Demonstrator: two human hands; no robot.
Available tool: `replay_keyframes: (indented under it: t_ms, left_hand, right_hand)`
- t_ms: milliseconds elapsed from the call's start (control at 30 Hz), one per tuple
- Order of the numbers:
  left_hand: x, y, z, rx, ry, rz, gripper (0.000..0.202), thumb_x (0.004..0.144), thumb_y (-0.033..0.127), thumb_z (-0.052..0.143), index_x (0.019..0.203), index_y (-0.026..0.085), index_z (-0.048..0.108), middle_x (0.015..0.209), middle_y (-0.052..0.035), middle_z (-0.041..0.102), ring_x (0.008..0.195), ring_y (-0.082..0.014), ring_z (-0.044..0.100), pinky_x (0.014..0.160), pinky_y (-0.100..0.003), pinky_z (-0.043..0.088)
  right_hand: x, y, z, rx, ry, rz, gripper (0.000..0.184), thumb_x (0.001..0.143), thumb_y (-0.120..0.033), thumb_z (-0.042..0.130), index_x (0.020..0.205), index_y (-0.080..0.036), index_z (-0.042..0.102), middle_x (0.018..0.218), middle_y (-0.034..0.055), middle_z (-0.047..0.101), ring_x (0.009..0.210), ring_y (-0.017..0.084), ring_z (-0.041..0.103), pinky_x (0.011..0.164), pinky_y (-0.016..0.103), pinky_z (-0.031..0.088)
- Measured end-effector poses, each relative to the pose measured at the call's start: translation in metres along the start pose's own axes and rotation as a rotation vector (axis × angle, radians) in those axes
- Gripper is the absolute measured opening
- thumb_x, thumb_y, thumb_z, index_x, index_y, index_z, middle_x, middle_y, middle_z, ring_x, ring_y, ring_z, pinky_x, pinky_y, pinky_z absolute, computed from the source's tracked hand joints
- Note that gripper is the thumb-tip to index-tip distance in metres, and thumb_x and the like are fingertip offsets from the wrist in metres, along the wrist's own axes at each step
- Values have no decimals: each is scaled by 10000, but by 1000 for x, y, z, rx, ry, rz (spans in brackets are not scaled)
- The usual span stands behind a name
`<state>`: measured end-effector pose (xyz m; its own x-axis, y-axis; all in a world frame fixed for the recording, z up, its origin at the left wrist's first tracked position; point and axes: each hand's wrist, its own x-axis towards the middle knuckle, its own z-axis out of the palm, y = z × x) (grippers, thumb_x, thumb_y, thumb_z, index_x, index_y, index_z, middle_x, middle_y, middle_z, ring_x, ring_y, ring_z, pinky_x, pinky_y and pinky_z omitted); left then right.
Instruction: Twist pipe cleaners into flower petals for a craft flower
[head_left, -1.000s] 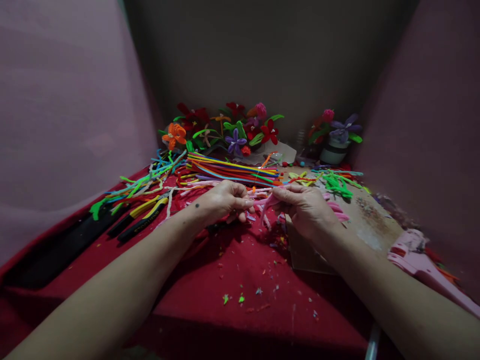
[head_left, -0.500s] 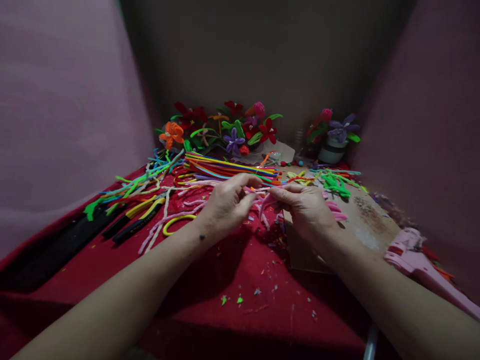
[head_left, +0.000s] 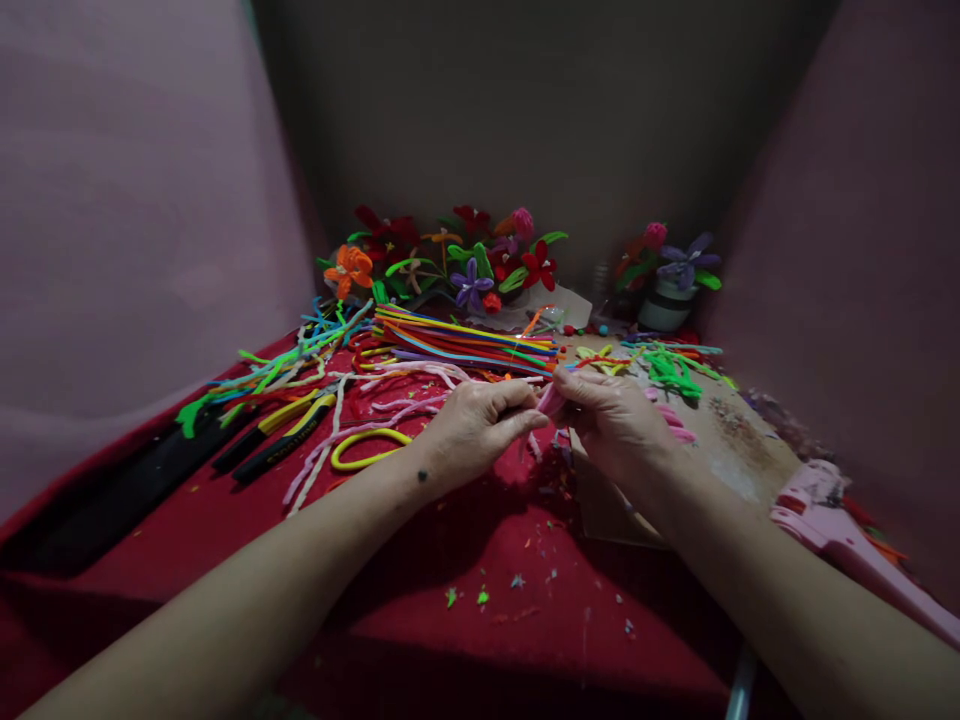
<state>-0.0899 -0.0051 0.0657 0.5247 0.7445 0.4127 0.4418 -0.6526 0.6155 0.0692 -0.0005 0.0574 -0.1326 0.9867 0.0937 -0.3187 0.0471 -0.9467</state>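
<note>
A pink pipe cleaner (head_left: pixel 551 401), bent into a short loop, is pinched between my two hands above the red cloth. My left hand (head_left: pixel 480 425) closes thumb and forefinger on its left end. On its right end, the fingers of my right hand (head_left: pixel 611 410) are pressed together. Under and beside the left hand lie loose pink pipe cleaners (head_left: pixel 420 370). More pink looped pieces (head_left: pixel 675 420) rest on a cardboard sheet (head_left: pixel 731 440), partly hidden by my right hand.
Pliers with yellow and black handles (head_left: pixel 289 435) and a yellow ring (head_left: pixel 367 450) lie left. Behind are bundled coloured pipe cleaners (head_left: pixel 465 335), pipe-cleaner flowers (head_left: pixel 469 285) and a flower pot (head_left: pixel 666 305). Green pieces (head_left: pixel 671 370) and a pink glue gun (head_left: pixel 840 520) are right. Scraps (head_left: pixel 484 597) dot the cloth.
My left hand has moved right and slightly down and now pinches the pink piece. Before, its fingers were apart around the piece's left side. My right hand keeps its hold.
</note>
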Motion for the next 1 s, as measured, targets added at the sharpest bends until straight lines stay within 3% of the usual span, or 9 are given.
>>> replay_keyframes:
  t_ms: [200, 367, 600, 833, 1000]
  left_hand:
    - [0, 2, 0, -156, 8, -70, 208, 794, 217, 529, 603, 141, 499, 558, 57, 389, 535, -58, 346, 518, -191, 288]
    - [0, 4, -1, -320, 51, -183, 200, 800, 251, 507, 640, 132, 520, 556, 53, 406, 511, -57, 342, 489, -192, 290]
    - [1, 5, -2, -309, 28, -176, 196, 771, 223, 534, 599, 129, 531, 530, 61, 389, 490, -45, 325, 473, -184, 273]
    - [2, 9, -1, -577, -65, -338, 209, 753, 269, 561, 600, 132, 525, 454, 71, 392, 385, -29, 309, 387, -172, 231]
    - [2, 8, -4, -597, 2, -373, 202, 752, 277, 579, 626, 126, 531, 440, 70, 417, 354, -24, 316, 362, -168, 230]
  right_hand:
    - [1, 5, 3, 50, -18, -29, 269, 626, -369, 723, 501, -151, 627, 502, 13, 566, 489, 95, 462, 517, 255, 351]
    - [-2, 3, 6, 64, -100, -6, 142, 590, -268, 758, 655, -157, 698, 648, 18, 630, 605, 110, 524, 602, 258, 400]
    - [-3, 1, 4, 78, -49, -1, 127, 622, -259, 724, 596, -149, 665, 555, 7, 603, 512, 96, 504, 523, 242, 383]
    - [-2, 2, 5, 179, -64, -15, 136, 624, -246, 726, 562, -158, 644, 563, 6, 602, 542, 103, 519, 548, 237, 401]
    - [-3, 5, 8, 150, -82, 15, 122, 626, -260, 737, 678, -164, 682, 625, 4, 607, 591, 107, 512, 596, 245, 410]
